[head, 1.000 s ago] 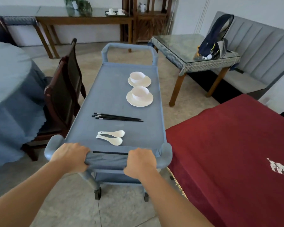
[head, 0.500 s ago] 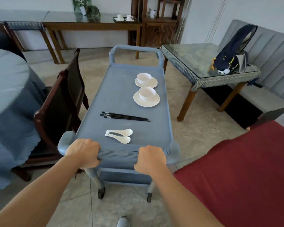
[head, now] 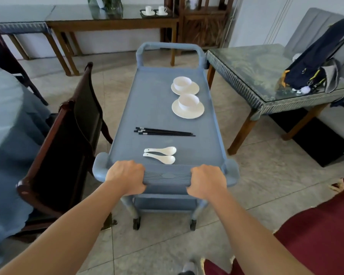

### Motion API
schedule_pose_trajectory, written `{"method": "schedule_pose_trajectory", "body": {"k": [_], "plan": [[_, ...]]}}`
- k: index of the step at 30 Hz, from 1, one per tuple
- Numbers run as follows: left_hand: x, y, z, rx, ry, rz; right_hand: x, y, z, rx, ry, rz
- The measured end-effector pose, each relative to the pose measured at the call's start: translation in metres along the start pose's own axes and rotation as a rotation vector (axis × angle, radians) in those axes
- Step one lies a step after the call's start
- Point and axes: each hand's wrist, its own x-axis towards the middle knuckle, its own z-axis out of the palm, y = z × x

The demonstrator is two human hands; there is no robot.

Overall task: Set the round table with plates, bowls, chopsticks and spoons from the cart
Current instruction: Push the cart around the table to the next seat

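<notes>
You are gripping the cart's (head: 153, 108) near handle (head: 167, 175) at lower centre, your left hand (head: 125, 176) and right hand (head: 206, 180) both curling tightly round its ends. On the cart top, two white spoons (head: 163, 150) are lying nearest you, black chopsticks (head: 163, 132) are lying crosswise above them, and two bowls (head: 188, 101) are sitting on plates (head: 188, 115) toward the upper right. The blue-clothed round table (head: 6, 116) is filling the left edge, a dark chair (head: 68, 139) standing between it and the cart.
</notes>
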Motion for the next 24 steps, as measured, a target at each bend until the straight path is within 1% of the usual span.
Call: {"method": "schedule_pose_trajectory", "body": {"k": [8, 19, 24], "plan": [[0.145, -0.033, -0.025, -0.005, 0.007, -0.040, 0.145, 0.055, -0.026, -0.009, 0.023, -0.026], [0.349, -0.089, -0.053, -0.021, -0.028, -0.141, 0.362, 0.136, -0.056, 0.023, -0.005, -0.125], [0.431, -0.113, -0.062, -0.031, -0.022, -0.151, 0.452, 0.165, -0.066, 0.031, -0.009, -0.142]]}}
